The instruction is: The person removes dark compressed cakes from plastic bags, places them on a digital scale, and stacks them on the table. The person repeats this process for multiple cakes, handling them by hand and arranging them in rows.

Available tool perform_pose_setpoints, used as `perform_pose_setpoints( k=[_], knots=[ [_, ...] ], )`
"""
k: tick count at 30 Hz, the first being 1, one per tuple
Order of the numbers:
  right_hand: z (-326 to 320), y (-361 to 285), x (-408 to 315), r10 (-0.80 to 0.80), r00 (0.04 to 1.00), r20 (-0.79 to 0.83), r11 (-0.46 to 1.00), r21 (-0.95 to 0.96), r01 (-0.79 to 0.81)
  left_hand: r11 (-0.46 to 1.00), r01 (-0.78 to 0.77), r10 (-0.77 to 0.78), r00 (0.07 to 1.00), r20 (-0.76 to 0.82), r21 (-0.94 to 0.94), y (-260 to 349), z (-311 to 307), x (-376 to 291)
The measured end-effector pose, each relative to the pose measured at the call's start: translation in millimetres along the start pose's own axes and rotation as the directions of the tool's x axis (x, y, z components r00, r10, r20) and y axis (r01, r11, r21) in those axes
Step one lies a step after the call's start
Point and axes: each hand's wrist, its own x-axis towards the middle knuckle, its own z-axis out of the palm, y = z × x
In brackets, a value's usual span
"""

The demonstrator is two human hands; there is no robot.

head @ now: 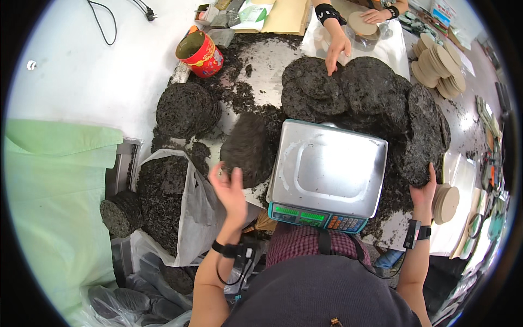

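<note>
A digital weighing scale [331,167] with a bare steel pan and lit green displays stands before me. Left of it, my left hand [229,190] has its fingers spread at the lower edge of a dark, pressed round cake [245,149], which is blurred and tilted; whether the fingers grip it cannot be told. My right hand [424,190] holds the lower edge of another dark cake [423,135], at the right end of an overlapping row. More of these cakes, of dried seaweed or similar leafy matter, lie behind the scale [365,88] and in a stack at the left [186,110].
Across the table, a co-worker's hand [338,48] reaches to the row. A red tub [204,55] stands at the back left. Beige discs [437,67] are piled at the right. A white sack [190,204] of dark cakes stands at the left edge. Dark crumbs cover parts of the table.
</note>
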Motion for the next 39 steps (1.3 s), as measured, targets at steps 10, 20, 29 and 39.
perform_pose_setpoints(
  k=[10, 20, 29, 39],
  knots=[
    [47, 35, -31, 0.071, 0.943, 0.324, 0.997, -0.052, -0.057, 0.845, -0.272, 0.028, 0.882, 0.47, 0.461, 0, 33, -22],
    [98, 111, -76, 0.268, 0.912, 0.311, 0.828, -0.559, -0.053, 0.301, 0.641, -0.554, 0.72, -0.418, 0.706, -147, -88, 46],
    [10, 68, -49, 0.005, 1.0, -0.005, 0.812, -0.583, -0.007, 0.289, 0.364, -0.077, 0.931, -0.358, 0.885, -160, -79, 17],
    [95, 39, 84, -0.052, 0.995, 0.091, 0.97, -0.233, 0.072, 0.138, 0.499, -0.229, 0.857, -0.462, 0.856, -129, -61, 24]
  ],
)
